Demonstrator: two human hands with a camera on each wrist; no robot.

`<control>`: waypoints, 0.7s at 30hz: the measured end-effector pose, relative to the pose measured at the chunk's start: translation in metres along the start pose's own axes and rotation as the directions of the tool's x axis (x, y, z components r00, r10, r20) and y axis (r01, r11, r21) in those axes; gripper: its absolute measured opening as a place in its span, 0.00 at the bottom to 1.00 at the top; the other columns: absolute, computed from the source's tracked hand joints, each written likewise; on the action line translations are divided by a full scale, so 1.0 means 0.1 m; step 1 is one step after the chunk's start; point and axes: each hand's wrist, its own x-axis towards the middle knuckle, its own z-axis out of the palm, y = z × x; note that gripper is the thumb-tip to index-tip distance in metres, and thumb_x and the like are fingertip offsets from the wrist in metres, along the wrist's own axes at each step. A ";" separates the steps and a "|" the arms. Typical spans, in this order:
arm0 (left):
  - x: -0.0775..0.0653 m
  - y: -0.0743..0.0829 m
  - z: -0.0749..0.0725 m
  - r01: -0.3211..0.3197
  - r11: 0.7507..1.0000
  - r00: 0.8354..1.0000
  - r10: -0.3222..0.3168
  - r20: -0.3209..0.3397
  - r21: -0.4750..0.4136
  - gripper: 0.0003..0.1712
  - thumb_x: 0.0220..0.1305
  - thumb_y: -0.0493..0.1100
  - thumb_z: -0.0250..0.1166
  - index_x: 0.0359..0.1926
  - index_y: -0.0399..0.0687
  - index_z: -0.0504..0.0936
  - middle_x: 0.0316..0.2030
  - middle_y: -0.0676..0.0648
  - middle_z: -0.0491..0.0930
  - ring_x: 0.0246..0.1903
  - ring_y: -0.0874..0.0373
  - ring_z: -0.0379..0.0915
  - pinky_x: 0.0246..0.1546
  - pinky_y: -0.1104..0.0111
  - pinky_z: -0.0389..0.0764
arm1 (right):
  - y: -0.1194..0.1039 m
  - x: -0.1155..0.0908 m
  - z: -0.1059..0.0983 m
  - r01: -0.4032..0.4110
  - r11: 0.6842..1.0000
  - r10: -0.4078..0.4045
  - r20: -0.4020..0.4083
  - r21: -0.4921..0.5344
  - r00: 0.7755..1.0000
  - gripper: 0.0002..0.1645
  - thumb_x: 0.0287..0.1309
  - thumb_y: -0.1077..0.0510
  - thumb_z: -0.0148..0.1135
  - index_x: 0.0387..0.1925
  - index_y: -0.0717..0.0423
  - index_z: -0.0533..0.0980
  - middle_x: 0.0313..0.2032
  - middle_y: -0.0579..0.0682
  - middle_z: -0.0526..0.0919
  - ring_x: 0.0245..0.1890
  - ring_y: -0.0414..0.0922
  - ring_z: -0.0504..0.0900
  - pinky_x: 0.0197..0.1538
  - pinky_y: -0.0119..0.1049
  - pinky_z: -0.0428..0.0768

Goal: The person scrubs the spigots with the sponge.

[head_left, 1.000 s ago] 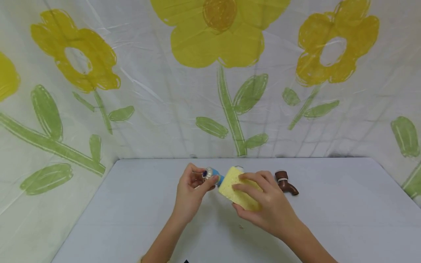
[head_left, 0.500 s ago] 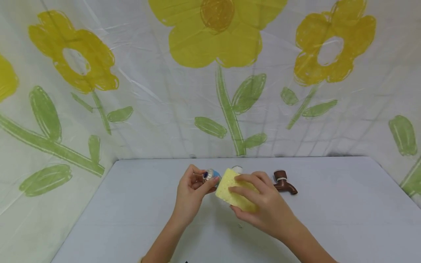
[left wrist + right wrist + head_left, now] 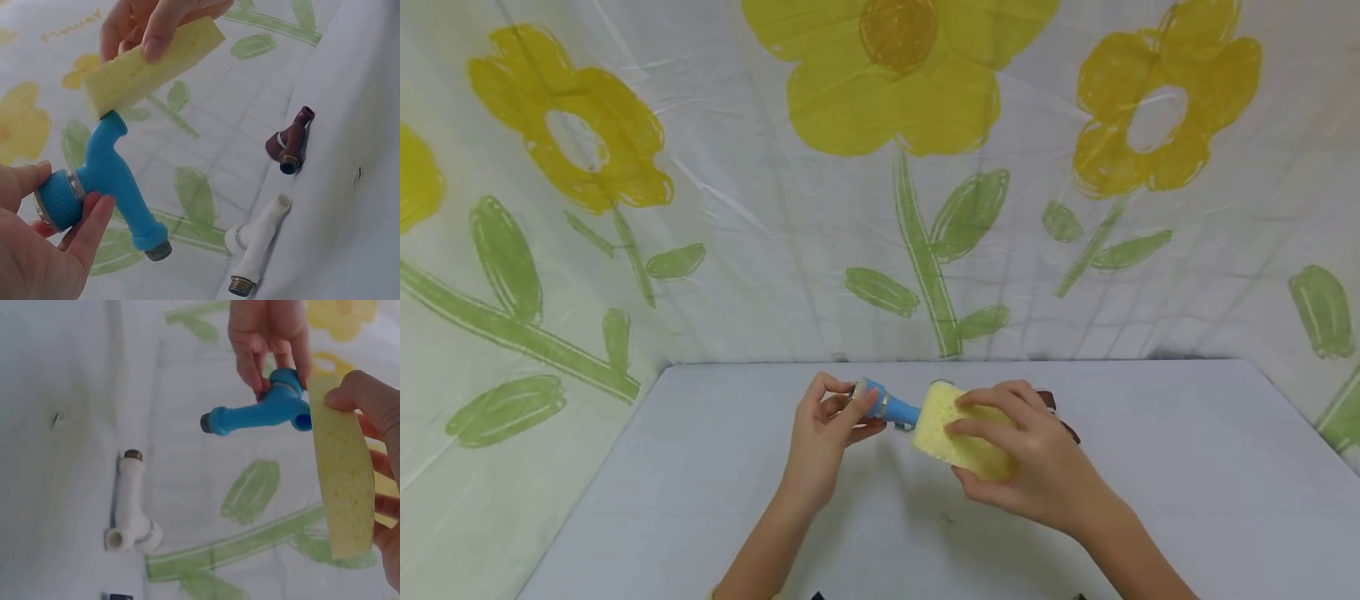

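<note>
My left hand (image 3: 820,437) holds a blue plastic tap (image 3: 119,181) by its round ribbed knob, above the table. The tap's threaded metal end points away from the palm in the left wrist view. A yellow sponge (image 3: 955,429) is in my right hand (image 3: 1041,458), pinched between thumb and fingers. One end of the sponge is against the mouth of the blue tap's spout, as the left wrist view shows. From the head, the sponge hides part of the tap.
On the white table (image 3: 662,483) lie a white tap (image 3: 257,244) and a dark brown tap (image 3: 291,142), beyond my hands. In the head view both are largely hidden by the sponge and right hand. A flower-printed sheet (image 3: 760,250) rises behind the table.
The blue tap has turned, so its knob's jewelled face points away and more blue body shows. My left hand has shifted slightly left, and the right hand with the sponge slightly right.
</note>
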 end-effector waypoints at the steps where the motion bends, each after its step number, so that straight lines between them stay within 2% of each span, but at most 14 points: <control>1: 0.00 0.00 -0.01 0.007 1.000 1.000 -0.007 0.007 -0.009 0.13 0.74 0.35 0.66 0.44 0.38 0.68 0.37 0.43 0.84 0.35 0.54 0.89 0.47 0.58 0.90 | 0.00 0.00 -0.01 -0.030 0.999 0.030 -0.004 0.024 1.000 0.14 0.61 0.46 0.71 0.46 0.43 0.86 0.52 0.48 0.85 0.51 0.48 0.77 0.49 0.35 0.81; 5: 0.01 0.01 -0.03 0.018 0.998 0.999 -0.015 0.049 -0.057 0.10 0.75 0.35 0.64 0.43 0.42 0.68 0.36 0.45 0.86 0.36 0.55 0.88 0.48 0.58 0.90 | -0.02 0.00 -0.01 -0.141 0.973 0.145 -0.007 0.183 0.989 0.19 0.56 0.57 0.77 0.50 0.45 0.85 0.54 0.48 0.84 0.56 0.47 0.79 0.55 0.29 0.79; 7: 0.01 0.02 -0.04 0.022 0.997 0.998 -0.017 0.066 -0.073 0.09 0.76 0.35 0.63 0.43 0.44 0.69 0.36 0.46 0.86 0.37 0.55 0.88 0.48 0.58 0.90 | -0.04 0.00 0.00 -0.189 0.947 0.193 0.010 0.259 0.981 0.24 0.54 0.64 0.77 0.52 0.46 0.83 0.55 0.48 0.84 0.56 0.44 0.80 0.50 0.27 0.82; 9: 0.01 0.02 -0.04 0.018 0.996 0.996 -0.011 0.084 -0.082 0.08 0.76 0.34 0.62 0.43 0.44 0.69 0.35 0.46 0.85 0.38 0.55 0.88 0.49 0.59 0.90 | -0.05 0.01 0.02 -0.222 0.924 0.222 0.035 0.310 0.974 0.28 0.54 0.70 0.73 0.56 0.47 0.81 0.56 0.48 0.85 0.53 0.42 0.82 0.46 0.30 0.84; 12: 0.00 0.02 -0.03 0.006 0.997 0.994 0.003 0.105 -0.081 0.07 0.76 0.33 0.61 0.43 0.45 0.70 0.35 0.48 0.85 0.38 0.56 0.88 0.49 0.59 0.90 | -0.07 0.01 0.04 -0.288 0.883 0.273 0.093 0.370 0.957 0.26 0.65 0.71 0.65 0.60 0.48 0.78 0.56 0.47 0.85 0.48 0.40 0.83 0.43 0.35 0.87; 15: -0.01 0.01 -0.02 -0.024 0.997 0.991 0.033 0.129 -0.071 0.08 0.75 0.32 0.62 0.45 0.42 0.70 0.37 0.48 0.84 0.39 0.56 0.87 0.51 0.57 0.89 | -0.09 0.01 0.06 -0.368 0.844 0.336 0.150 0.390 0.930 0.20 0.73 0.67 0.59 0.62 0.51 0.76 0.57 0.48 0.83 0.48 0.41 0.84 0.48 0.38 0.89; 18: -0.02 0.00 -0.02 -0.070 0.996 0.988 0.076 0.137 -0.048 0.10 0.74 0.31 0.63 0.46 0.37 0.69 0.40 0.47 0.83 0.40 0.57 0.86 0.51 0.57 0.89 | -0.10 0.00 0.08 -0.425 0.818 0.380 0.191 0.387 0.905 0.17 0.76 0.65 0.56 0.62 0.53 0.74 0.59 0.49 0.82 0.49 0.42 0.85 0.50 0.39 0.89; 21: -0.02 -0.01 -0.02 -0.112 0.993 0.986 0.115 0.124 -0.028 0.12 0.74 0.30 0.63 0.47 0.32 0.67 0.41 0.46 0.83 0.40 0.58 0.85 0.50 0.57 0.89 | -0.09 0.00 0.07 -0.438 0.809 0.383 0.215 0.391 0.899 0.17 0.76 0.65 0.57 0.62 0.53 0.74 0.58 0.50 0.82 0.48 0.42 0.85 0.49 0.39 0.89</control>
